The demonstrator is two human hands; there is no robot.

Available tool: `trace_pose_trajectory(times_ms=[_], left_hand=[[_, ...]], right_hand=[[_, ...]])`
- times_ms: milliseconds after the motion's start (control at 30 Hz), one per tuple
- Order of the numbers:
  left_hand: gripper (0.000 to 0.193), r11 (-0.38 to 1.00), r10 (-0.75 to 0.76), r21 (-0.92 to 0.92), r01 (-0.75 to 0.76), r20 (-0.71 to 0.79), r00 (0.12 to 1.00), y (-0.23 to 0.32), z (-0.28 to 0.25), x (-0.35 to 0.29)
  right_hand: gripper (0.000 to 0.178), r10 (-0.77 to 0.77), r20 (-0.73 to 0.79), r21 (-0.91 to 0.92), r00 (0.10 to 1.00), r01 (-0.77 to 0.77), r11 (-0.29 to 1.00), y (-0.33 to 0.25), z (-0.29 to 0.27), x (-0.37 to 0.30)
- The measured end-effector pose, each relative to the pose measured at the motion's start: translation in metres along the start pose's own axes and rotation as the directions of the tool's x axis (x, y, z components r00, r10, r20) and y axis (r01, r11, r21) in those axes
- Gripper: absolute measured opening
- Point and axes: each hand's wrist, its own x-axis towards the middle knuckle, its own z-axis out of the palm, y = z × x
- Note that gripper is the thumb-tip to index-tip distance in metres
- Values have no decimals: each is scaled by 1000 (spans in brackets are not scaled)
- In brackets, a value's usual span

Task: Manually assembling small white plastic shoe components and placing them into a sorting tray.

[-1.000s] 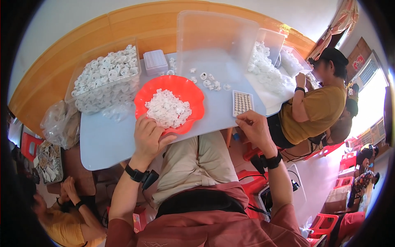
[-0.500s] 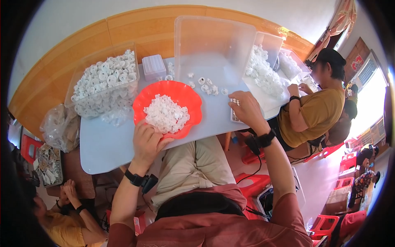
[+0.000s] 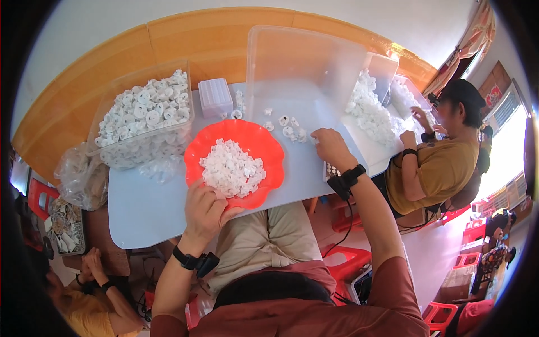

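A red bowl (image 3: 268, 140) with a wavy rim holds a heap of small white plastic pieces (image 3: 233, 168). My left hand (image 3: 205, 212) is closed on the bowl's near left rim, thumb at the near edge and fingertips by the heap. Farther right, my right hand (image 3: 335, 149) reaches down to the tabletop with its fingers curled together. Whatever its fingertips hold is hidden. Several loose round white plastic parts (image 3: 289, 132) lie just left of those fingertips. Partly under the right hand and wrist sits a small tray of pale pieces (image 3: 330, 172) at the table's near edge.
A clear bin (image 3: 188, 126) full of round white parts stands at the back left, beside a small translucent box (image 3: 215, 96). A large translucent lid (image 3: 297, 73) stands behind the loose parts. To the right, a co-worker (image 3: 438, 160) sits by heaped white pieces (image 3: 368, 106).
My right hand has shifted from above the small tray onto the table by the loose parts, covering the rightmost one. My left hand stays on the bowl. The view has shifted slightly.
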Motion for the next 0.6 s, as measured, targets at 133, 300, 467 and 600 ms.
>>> trace_pose_trajectory(times_ms=[133,300,467,600], left_hand=[[35,1000,-3,10,3,16,1000,-1,0,-3],[36,999,8,33,-8,-11,1000,6,-7,1],[31,996,-1,89,9,-92,996,41,-17,-5],[29,942,-85,-332,53,-82,993,72,-11,16]], right_hand=[[29,-20,52,40,998,18,999,-5,-3,-1],[25,-40,-109,204,993,62,977,-22,-19,-15],[25,206,-58,634,977,-123,763,-69,-57,-56],[23,128,186,911,974,-219,349,-103,-69,-100]])
